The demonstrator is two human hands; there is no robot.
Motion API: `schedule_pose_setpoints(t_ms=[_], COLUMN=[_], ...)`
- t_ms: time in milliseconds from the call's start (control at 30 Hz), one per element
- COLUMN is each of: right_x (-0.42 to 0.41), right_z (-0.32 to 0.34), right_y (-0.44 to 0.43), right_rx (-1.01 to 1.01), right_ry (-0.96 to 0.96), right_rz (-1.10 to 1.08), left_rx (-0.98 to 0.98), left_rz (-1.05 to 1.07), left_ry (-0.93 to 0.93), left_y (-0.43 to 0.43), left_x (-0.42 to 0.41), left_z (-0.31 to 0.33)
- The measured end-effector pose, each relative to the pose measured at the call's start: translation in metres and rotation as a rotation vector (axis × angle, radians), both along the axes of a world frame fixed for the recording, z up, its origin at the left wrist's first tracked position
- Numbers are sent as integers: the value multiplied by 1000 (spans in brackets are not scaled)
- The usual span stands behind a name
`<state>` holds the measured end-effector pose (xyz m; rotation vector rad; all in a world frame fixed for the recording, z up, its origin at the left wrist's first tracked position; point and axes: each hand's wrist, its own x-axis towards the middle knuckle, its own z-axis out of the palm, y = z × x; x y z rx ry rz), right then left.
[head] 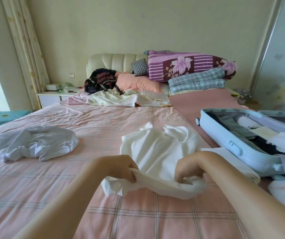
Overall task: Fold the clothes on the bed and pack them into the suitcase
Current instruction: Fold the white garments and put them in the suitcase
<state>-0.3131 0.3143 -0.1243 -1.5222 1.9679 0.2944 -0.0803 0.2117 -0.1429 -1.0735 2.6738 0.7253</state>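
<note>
A white garment point(155, 152) lies rumpled on the pink checked bed sheet point(52, 178) in front of me. My left hand point(122, 168) grips its near hem on the left. My right hand point(188, 168) grips the same hem on the right, fingers curled into the cloth. A second white garment point(34, 144) lies crumpled at the left of the bed. The pale blue suitcase point(228, 137) lies open on the bed at the right, with folded grey, cream, black and white clothes inside.
At the head of the bed sit a dark backpack point(102, 81), a peach pillow point(138, 83), a checked cushion point(139, 67) and stacked quilts point(190, 68). A rumpled blanket point(117, 99) lies below them. A nightstand point(52, 97) stands at the left. More white cloth point(284, 192) lies near the suitcase.
</note>
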Motion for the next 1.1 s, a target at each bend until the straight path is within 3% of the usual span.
schedule_pose_setpoints(t_ms=[67,133,233,333,400,500,600,733,833,1000,1100], right_x=[7,11,9,4,6,11,14,11,3,-3,-2], right_z=[1,4,-4,-17,-23,-34,-44,-58,-64,-40,-21], right_y=[8,12,0,-22,-41,-78,-111,-132,-134,-103,-79], right_rx=[224,254,-156,-666,-804,-910,-873,-753,-737,-670,-295], right_ry=[-153,-199,-223,-104,-100,-81,5,253,378,290,174], right_rz=[-72,-65,-94,-81,-40,29,88,183,229,253,213], left_rx=[186,407,537,134,-185,-333,-329,-381,-428,2,401], left_rz=[-83,-96,-5,176,282,356,368,324,266,190,228], left_ry=[-69,-49,129,352,375,399,370,128,138,183,113], left_y=[15,25,19,-11,-38,-70,-90,-104,-101,-72,-52], left_x=[-1,-3,-13,-26,-32,-38,-44,-48,-45,-39,-39], left_z=[12,20,17,-4,-21,-41,-50,-54,-41,-15,-2])
